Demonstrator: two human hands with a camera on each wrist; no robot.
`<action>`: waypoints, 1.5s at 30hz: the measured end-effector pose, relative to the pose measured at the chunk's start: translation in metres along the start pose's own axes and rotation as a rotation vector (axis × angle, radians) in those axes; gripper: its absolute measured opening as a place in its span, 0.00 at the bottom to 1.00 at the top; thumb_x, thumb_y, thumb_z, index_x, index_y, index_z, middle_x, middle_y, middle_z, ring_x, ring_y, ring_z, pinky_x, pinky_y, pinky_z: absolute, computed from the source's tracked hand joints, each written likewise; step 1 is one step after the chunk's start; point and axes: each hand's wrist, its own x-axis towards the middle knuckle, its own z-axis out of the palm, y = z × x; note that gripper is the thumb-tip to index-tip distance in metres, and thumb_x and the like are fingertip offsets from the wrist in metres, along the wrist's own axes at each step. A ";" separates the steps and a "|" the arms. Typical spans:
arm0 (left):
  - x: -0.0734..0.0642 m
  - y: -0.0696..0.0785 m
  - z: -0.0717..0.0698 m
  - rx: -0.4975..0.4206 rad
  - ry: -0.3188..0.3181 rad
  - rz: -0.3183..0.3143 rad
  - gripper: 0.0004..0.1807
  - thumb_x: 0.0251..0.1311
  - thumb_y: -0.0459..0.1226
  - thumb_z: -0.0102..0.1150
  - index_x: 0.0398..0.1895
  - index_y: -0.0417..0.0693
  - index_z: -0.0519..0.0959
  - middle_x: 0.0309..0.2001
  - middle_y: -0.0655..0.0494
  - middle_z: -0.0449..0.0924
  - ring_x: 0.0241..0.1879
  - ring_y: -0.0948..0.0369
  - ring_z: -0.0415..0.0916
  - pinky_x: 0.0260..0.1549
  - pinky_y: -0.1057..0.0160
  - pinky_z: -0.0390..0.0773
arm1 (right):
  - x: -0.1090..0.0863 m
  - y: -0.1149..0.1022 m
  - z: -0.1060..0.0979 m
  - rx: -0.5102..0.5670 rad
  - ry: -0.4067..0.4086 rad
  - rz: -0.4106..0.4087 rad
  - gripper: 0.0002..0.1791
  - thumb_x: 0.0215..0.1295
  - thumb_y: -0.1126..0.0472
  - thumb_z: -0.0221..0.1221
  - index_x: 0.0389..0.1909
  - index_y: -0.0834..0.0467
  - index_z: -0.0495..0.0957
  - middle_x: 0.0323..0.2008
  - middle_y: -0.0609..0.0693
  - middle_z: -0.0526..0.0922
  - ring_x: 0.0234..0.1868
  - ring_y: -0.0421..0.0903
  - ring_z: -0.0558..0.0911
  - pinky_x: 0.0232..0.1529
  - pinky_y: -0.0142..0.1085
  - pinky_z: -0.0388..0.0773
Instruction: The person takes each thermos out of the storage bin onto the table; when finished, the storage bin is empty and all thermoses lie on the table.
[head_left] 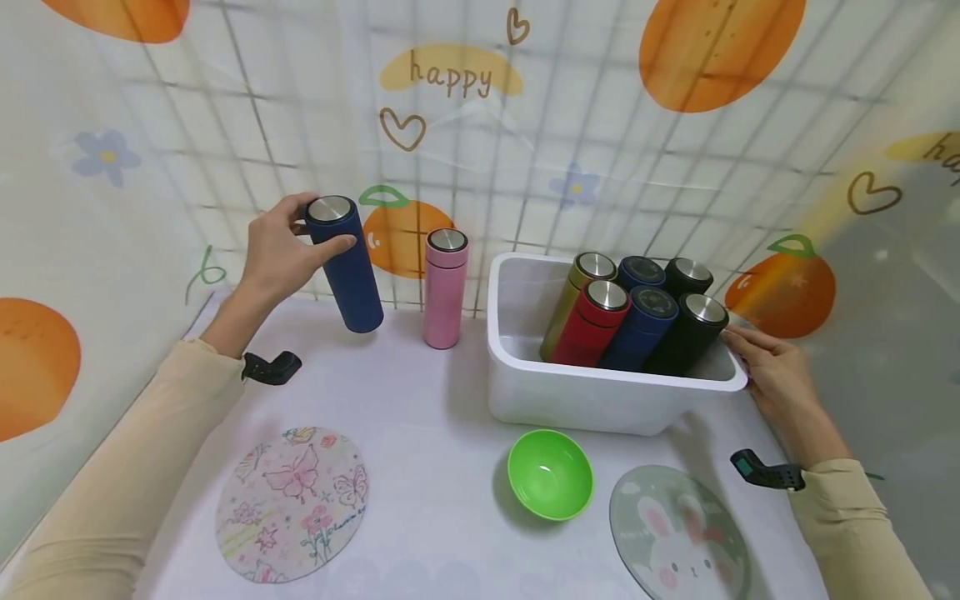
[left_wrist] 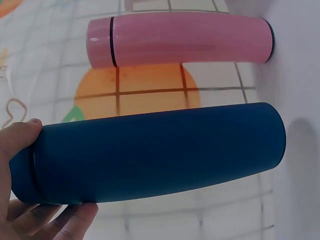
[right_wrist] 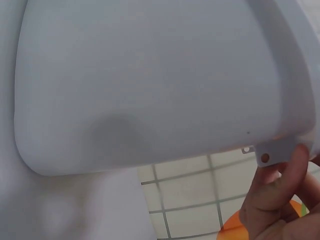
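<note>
My left hand (head_left: 279, 250) grips blue flask (head_left: 345, 264) near its cap, pink flask (head_left: 446, 287) just right; right hand (head_left: 772, 367), fingers curled, holds white tub (head_left: 600, 400) rim

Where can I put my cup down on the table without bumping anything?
Bare cloth lies between the butterfly mat and the white bin, left of the green bowl. More lies in front of the pink bottle. It is crowded between bowl, bin and bunny mat.
</note>
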 end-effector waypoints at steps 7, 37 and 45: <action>0.006 -0.003 0.010 0.003 -0.031 -0.009 0.44 0.55 0.52 0.73 0.71 0.44 0.67 0.63 0.43 0.74 0.57 0.42 0.75 0.53 0.44 0.76 | -0.001 0.000 0.000 0.002 0.011 0.000 0.19 0.56 0.53 0.73 0.50 0.48 0.88 0.48 0.46 0.71 0.43 0.41 0.72 0.37 0.24 0.80; 0.013 -0.023 0.051 0.043 -0.106 -0.042 0.45 0.57 0.52 0.71 0.73 0.42 0.64 0.66 0.40 0.71 0.60 0.40 0.71 0.53 0.42 0.75 | 0.003 0.002 0.003 0.054 0.002 -0.049 0.08 0.61 0.59 0.70 0.40 0.47 0.91 0.44 0.42 0.76 0.33 0.35 0.80 0.29 0.28 0.81; 0.022 -0.020 0.053 0.049 -0.207 -0.072 0.48 0.60 0.53 0.68 0.77 0.42 0.56 0.71 0.37 0.63 0.64 0.37 0.68 0.57 0.41 0.73 | 0.003 0.003 0.001 0.055 -0.004 -0.055 0.08 0.60 0.58 0.70 0.41 0.47 0.90 0.44 0.43 0.76 0.33 0.36 0.80 0.31 0.28 0.82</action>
